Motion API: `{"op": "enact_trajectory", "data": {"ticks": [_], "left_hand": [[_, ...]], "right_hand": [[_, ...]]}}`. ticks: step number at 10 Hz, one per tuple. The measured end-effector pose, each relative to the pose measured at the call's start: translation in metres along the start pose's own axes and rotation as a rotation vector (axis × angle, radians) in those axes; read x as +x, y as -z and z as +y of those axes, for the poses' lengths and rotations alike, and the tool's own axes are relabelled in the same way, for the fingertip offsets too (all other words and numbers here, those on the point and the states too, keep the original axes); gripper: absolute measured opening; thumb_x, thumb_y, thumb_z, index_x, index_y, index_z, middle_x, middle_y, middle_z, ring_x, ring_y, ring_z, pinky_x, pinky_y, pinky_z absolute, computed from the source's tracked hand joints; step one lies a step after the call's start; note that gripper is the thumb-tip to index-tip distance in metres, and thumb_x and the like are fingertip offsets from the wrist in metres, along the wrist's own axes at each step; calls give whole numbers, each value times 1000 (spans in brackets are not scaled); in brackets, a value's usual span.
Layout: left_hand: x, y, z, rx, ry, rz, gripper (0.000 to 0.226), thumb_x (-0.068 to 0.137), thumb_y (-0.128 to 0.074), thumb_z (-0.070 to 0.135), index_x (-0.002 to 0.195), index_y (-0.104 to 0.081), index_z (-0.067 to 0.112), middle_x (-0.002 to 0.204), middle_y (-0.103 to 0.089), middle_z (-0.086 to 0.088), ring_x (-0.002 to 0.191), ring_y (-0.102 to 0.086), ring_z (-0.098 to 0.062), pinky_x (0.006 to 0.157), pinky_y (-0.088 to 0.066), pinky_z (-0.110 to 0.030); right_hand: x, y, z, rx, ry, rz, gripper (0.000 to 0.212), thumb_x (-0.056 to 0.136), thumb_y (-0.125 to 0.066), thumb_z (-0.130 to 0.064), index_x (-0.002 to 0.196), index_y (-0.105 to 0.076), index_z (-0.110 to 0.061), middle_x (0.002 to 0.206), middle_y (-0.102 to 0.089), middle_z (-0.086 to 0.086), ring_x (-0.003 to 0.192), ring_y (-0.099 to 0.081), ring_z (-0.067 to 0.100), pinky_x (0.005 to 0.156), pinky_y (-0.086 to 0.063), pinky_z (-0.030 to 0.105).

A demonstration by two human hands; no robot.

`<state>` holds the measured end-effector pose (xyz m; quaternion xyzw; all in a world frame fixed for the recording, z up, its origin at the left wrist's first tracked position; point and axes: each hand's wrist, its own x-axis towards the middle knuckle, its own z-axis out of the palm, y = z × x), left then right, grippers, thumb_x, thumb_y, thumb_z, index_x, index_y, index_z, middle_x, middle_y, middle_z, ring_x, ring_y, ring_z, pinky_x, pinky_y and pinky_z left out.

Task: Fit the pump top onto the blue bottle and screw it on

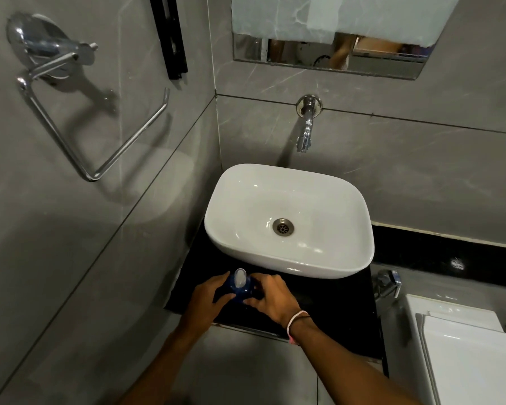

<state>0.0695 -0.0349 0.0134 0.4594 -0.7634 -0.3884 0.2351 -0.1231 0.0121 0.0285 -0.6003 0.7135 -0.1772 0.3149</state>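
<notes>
A small blue bottle (pixel 240 290) stands on the black counter (pixel 327 302) in front of the basin, at its left front corner. A pale translucent pump top (pixel 240 277) sits on the bottle's neck. My left hand (pixel 206 299) wraps the bottle's left side, thumb across the front. My right hand (pixel 272 296) touches the bottle from the right, fingers curled toward the neck below the pump. The bottle's lower body is mostly hidden by both hands.
A white basin (pixel 289 220) with a metal drain sits just behind the bottle. A chrome tap (pixel 306 127) juts from the back wall. A towel ring (pixel 94 127) hangs on the left wall, close by. A white toilet lid (pixel 473 355) lies at lower right.
</notes>
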Motion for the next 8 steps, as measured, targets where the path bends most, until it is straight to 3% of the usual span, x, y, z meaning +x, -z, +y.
{"op": "enact_trajectory", "data": {"ticks": [3, 4, 5, 6, 7, 8], "left_hand": [[-8, 37, -26, -20, 88, 84, 52, 90, -66, 7, 139, -49, 8, 139, -58, -8, 129, -53, -19, 108, -42, -33], [-8, 38, -26, -25, 75, 68, 55, 90, -66, 10, 142, -46, 7, 142, -54, -7, 132, -49, -19, 109, -39, -30], [-16, 33, -21, 83, 73, 158, 56, 90, -68, 21, 140, -47, 8, 138, -53, 0, 127, -49, -14, 102, -42, -29], [-48, 19, -12, 350, 67, 373, 27, 88, -61, 47, 105, -61, 26, 97, -66, 8, 81, -60, -7, 64, -43, -14], [-66, -3, 16, 440, -98, 294, 31, 90, -47, 56, 76, -52, 29, 66, -56, 9, 53, -48, -5, 44, -32, -12], [-61, -18, 37, 490, -302, 269, 31, 93, -47, 47, 83, -63, 22, 74, -64, 3, 60, -60, -12, 47, -46, -20]], "right_hand": [[31, -34, -46, -77, 43, -5, 40, 81, -77, -29, 117, -65, -15, 116, -74, 14, 110, -67, 40, 87, -59, 45], [29, -33, -47, -89, 62, -9, 46, 82, -77, -28, 123, -61, -14, 122, -71, 14, 114, -66, 39, 91, -58, 46], [17, -25, -41, -137, 98, 17, 61, 83, -75, -32, 137, -52, -16, 134, -64, 11, 123, -61, 34, 98, -55, 45], [-11, -8, -25, -224, 224, 190, 58, 87, -69, -34, 139, -52, -14, 130, -63, 10, 118, -62, 31, 93, -57, 43], [-33, 28, -11, -392, 313, 396, 35, 86, -66, -31, 115, -62, -13, 105, -66, 8, 94, -65, 31, 76, -56, 44], [-44, 50, 0, -533, 292, 487, 35, 85, -63, -34, 113, -61, -14, 106, -64, 7, 92, -62, 31, 76, -52, 42]]}}
